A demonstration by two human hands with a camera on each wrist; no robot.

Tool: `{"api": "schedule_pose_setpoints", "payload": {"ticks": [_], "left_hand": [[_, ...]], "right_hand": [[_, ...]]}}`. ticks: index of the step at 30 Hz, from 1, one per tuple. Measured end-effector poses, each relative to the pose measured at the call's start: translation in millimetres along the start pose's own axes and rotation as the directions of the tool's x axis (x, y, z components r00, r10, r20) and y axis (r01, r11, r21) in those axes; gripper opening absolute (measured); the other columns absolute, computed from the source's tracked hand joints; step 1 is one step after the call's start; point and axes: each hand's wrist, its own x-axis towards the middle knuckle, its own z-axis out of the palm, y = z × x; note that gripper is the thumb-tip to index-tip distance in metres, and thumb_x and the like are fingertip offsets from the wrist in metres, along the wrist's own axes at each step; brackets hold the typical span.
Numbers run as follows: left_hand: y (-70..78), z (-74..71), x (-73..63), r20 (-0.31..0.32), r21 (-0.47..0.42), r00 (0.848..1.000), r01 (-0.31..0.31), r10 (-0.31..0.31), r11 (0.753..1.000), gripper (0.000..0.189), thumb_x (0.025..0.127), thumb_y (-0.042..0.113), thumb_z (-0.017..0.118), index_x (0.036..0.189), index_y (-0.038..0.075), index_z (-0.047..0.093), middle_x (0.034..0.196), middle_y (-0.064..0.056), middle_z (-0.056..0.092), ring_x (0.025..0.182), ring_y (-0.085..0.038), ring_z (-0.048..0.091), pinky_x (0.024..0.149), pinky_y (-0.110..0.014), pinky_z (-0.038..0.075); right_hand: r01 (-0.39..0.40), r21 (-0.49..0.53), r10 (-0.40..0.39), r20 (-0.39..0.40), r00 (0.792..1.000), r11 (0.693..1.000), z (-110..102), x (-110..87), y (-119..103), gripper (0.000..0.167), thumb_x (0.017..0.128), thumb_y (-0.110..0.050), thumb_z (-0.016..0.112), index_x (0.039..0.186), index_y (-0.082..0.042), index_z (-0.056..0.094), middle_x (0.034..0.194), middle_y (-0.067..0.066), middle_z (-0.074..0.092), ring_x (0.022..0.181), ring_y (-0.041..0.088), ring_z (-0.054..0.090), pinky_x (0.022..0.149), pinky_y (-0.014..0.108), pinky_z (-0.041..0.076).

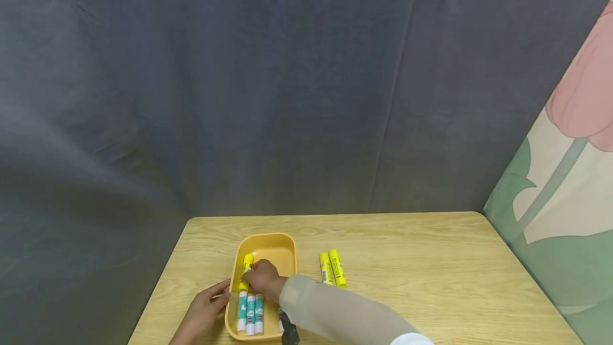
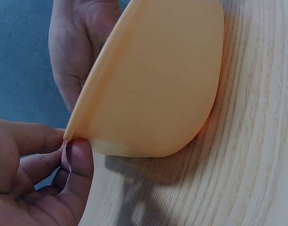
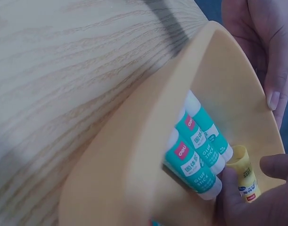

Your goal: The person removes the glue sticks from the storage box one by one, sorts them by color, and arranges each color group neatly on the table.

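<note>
A yellow-orange plastic tray [image 1: 272, 235] sits toward the left of the table. My left hand [image 1: 203, 307] pinches its left rim, the thumb and a finger [image 2: 80, 160] on either side of the edge in the left wrist view. Inside the tray my right hand [image 1: 264, 277] holds a yellow glue stick [image 1: 247, 262] between thumb and fingers, along the left wall. Below that stick lie three teal-and-white glue sticks [image 3: 191, 167] side by side. Another teal glue stick [image 1: 281, 323] shows in part beside them, mostly covered by my right wrist.
Two yellow glue sticks [image 1: 331, 269] lie side by side on the wooden table [image 1: 431, 265], right of the tray. A dark grey curtain [image 1: 306, 89] hangs behind the table. At the right hangs a cloth with a tulip print [image 1: 570, 185].
</note>
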Motion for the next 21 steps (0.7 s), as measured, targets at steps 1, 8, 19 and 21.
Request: {"api": "schedule_pose_setpoints", "payload": {"ticks": [1, 8, 19, 21], "left_hand": [[-0.2, 0.0, 0.1, 0.001, -0.002, 1.000, -0.001, 0.001, 1.000, 0.044, 0.099, 0.014, 0.057, 0.137, -0.007, 0.050, 0.117, -0.014, 0.060, 0.104, -0.027, 0.064, 0.079, -0.036, 0.059], [-2.1, 0.2, 1.3, -0.012, 0.003, 1.000, -0.013, 0.013, 1.000, 0.042, 0.099, 0.011, 0.056, 0.136, -0.007, 0.051, 0.115, -0.013, 0.062, 0.105, -0.027, 0.064, 0.077, -0.034, 0.059], [0.9, 0.1, 1.4, -0.010, 0.014, 1.000, 0.010, -0.010, 1.000, 0.044, 0.099, 0.014, 0.057, 0.138, -0.006, 0.050, 0.116, -0.013, 0.061, 0.104, -0.027, 0.064, 0.077, -0.036, 0.059], [0.6, 0.6, 1.9, -0.008, 0.014, 1.000, 0.010, -0.010, 1.000, 0.045, 0.099, 0.015, 0.057, 0.138, -0.006, 0.050, 0.117, -0.013, 0.061, 0.104, -0.027, 0.064, 0.077, -0.036, 0.059]], "right_hand": [[-0.002, -0.006, 0.002, -0.002, 1.000, 1.000, 0.3, 0.5, 0.3, 0.037, 0.083, -0.009, 0.071, 0.115, 0.005, 0.060, 0.081, 0.004, 0.059, 0.061, 0.012, 0.061, 0.053, 0.020, 0.053], [-0.007, -0.009, 0.007, -0.003, 1.000, 1.000, 1.8, 0.1, 0.1, 0.038, 0.084, -0.010, 0.072, 0.117, 0.005, 0.061, 0.081, 0.003, 0.059, 0.060, 0.013, 0.060, 0.055, 0.022, 0.055], [-0.022, 0.010, 0.023, -0.017, 1.000, 1.000, 4.7, 1.8, -0.5, 0.029, 0.085, -0.008, 0.072, 0.110, 0.003, 0.062, 0.079, 0.003, 0.059, 0.060, 0.013, 0.060, 0.055, 0.023, 0.055], [-0.017, 0.014, 0.018, -0.020, 1.000, 1.000, 5.2, 3.1, 0.4, 0.028, 0.085, -0.007, 0.072, 0.108, 0.003, 0.062, 0.079, 0.003, 0.060, 0.060, 0.013, 0.061, 0.055, 0.023, 0.056]]}}
